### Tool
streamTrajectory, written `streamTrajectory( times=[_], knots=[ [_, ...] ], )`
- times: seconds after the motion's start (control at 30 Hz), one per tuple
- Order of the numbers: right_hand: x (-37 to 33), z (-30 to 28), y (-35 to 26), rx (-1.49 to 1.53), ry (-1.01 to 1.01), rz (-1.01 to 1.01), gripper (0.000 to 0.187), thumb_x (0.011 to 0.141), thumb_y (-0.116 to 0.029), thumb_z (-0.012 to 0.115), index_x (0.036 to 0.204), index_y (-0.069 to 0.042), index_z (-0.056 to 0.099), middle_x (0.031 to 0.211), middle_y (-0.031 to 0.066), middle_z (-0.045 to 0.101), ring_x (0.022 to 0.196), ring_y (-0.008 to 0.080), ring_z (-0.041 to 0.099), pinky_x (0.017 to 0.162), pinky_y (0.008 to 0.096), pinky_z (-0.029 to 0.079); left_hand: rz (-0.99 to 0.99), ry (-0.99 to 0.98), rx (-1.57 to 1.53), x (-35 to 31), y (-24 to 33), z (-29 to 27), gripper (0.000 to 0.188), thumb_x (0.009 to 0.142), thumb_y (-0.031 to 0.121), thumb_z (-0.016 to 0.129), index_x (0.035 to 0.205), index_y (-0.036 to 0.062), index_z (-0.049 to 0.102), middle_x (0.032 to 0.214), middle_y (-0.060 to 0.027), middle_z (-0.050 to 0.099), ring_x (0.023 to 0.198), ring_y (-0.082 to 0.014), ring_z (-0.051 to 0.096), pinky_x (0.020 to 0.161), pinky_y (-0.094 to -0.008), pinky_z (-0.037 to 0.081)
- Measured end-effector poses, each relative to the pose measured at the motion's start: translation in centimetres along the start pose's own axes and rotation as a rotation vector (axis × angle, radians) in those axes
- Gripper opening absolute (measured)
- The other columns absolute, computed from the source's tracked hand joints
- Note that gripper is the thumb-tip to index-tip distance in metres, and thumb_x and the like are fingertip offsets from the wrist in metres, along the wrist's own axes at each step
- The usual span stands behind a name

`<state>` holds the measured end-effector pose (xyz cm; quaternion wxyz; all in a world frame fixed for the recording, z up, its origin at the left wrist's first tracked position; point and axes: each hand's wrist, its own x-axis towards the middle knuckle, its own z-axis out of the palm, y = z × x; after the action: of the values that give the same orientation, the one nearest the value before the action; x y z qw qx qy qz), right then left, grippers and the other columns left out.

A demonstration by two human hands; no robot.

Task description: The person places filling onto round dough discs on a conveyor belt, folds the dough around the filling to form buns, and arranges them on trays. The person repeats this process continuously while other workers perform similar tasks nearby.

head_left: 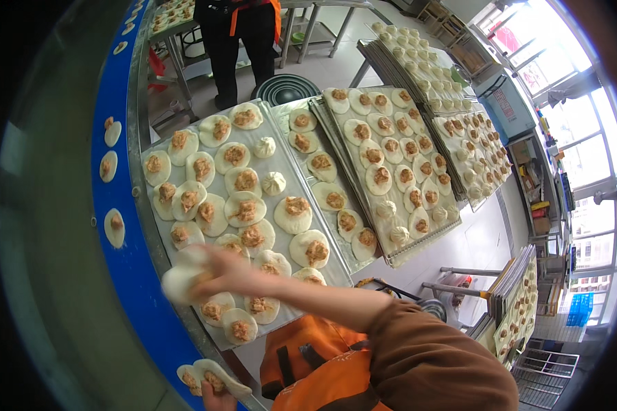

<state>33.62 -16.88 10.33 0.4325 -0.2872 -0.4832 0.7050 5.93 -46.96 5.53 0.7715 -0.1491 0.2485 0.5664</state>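
Note:
My right hand (216, 274), smeared by motion, reaches across from the right over the left edge of a paper-lined tray (291, 185). In its fingers is a pale dough round (179, 277), also blurred, so any filling on it cannot be made out. Down at the bottom left, my left hand (218, 399) is partly cut off by the frame and grips two filled dough rounds (212, 378) at the conveyor's edge. Many flat rounds topped with brownish filling (245, 211) lie on the tray, some overlapping. Among them sit two pleated buns (273, 183).
A blue conveyor belt (120, 274) runs along my left, carrying spaced filled rounds (114, 228). Stacked trays (391, 164) of rounds and buns stand to the right, with more trays (425, 65) behind. A person (240, 48) stands beyond, near a dark green round stack (286, 89).

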Motion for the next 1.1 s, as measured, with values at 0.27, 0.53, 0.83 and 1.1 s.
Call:
streamTrajectory(
  times=[0.27,0.53,0.83,1.1],
  knots=[
    [-11.8,-25.0,-5.8,-0.021,0.865,0.294,0.056,0.092,-0.006,0.069,0.142,-0.005,0.044,0.122,0.0126,0.062,0.106,0.0205,0.067,0.083,0.0339,0.06,0.074,0.042,0.59,8.5,-8.3,10.9,0.06,0.091,0.021,0.074,0.14,0.0038,0.046,0.129,-0.0108,0.06,0.117,-0.0266,0.061,0.098,-0.0436,0.052],
    [-3.8,-30.9,3.8,0.451,0.865,0.223,0.047,0.094,-0.018,0.07,0.134,-0.007,0.049,0.115,0.0103,0.065,0.1,0.0217,0.067,0.073,0.0367,0.058,-0.005,0.042,0.625,10.3,-15.9,14.9,0.06,0.09,0.017,0.073,0.142,0.0045,0.043,0.13,-0.0099,0.058,0.12,-0.0262,0.058,0.102,-0.0432,0.049],
    [-3.1,-31.7,4.4,-0.374,0.946,0.409,0.053,0.091,-0.004,0.063,0.142,-0.007,0.051,0.122,0.016,0.065,0.101,0.027,0.068,0.069,0.0375,0.064,-0.003,0.063,0.738,12.6,-21.2,17.3,0.053,0.092,0.006,0.066,0.14,0.0008,0.043,0.129,-0.0107,0.057,0.114,-0.0241,0.061,0.099,-0.0408,0.052],
    [-4.0,-32.1,4.4,-0.828,0.674,0.343,0.054,0.092,-0.017,0.056,0.143,-0.001,0.047,0.131,0.0272,0.058,0.122,0.041,0.057,0.104,0.0449,0.045,-0.127,-0.002,1.293,17.9,-27.7,20.6,0.046,0.09,0.01,0.071,0.131,0.0013,0.053,0.117,-0.0105,0.064,0.108,-0.0215,0.063,0.094,-0.0337,0.051]
  ],
)
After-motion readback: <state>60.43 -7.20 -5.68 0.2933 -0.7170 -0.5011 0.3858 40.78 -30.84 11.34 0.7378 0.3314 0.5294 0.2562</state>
